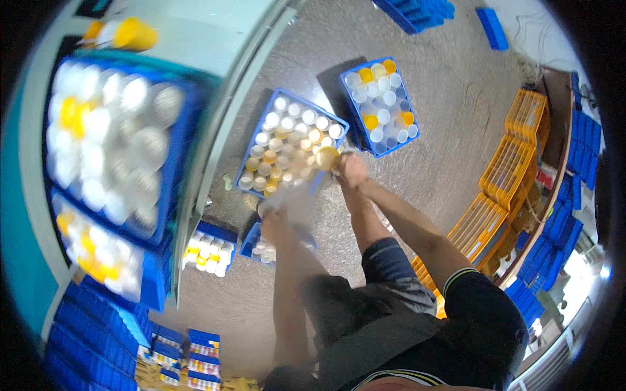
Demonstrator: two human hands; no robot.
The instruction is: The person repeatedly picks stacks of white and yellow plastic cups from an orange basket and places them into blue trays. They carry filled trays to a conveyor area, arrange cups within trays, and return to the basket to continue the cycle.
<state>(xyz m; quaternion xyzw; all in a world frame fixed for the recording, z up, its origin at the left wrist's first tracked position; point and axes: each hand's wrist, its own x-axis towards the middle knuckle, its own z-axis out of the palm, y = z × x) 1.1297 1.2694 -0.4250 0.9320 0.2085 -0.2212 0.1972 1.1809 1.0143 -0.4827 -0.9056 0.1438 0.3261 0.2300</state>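
My right hand (354, 171) is closed on a cup with a yellow round top (327, 158), held over the right edge of a blue crate (259, 135). That crate holds many white, clear and yellow round-topped cups (287, 122), blurred in its middle. My left hand (275, 226) is at the crate's near side, fingers curled and smeared by motion. A pale, see-through blur (298, 203) lies beside it; I cannot make out what it is. Just beyond the left hand is a small round beige top (251, 202).
A second blue crate of cups (345, 85) stands to the right on the floor. Blurred crates of cups (171, 163) fill a bench at left, its metal edge (225, 111) beside my workspace. Yellow racks (505, 163) curve along the right. Stacked blue bins (85, 339) are lower left.
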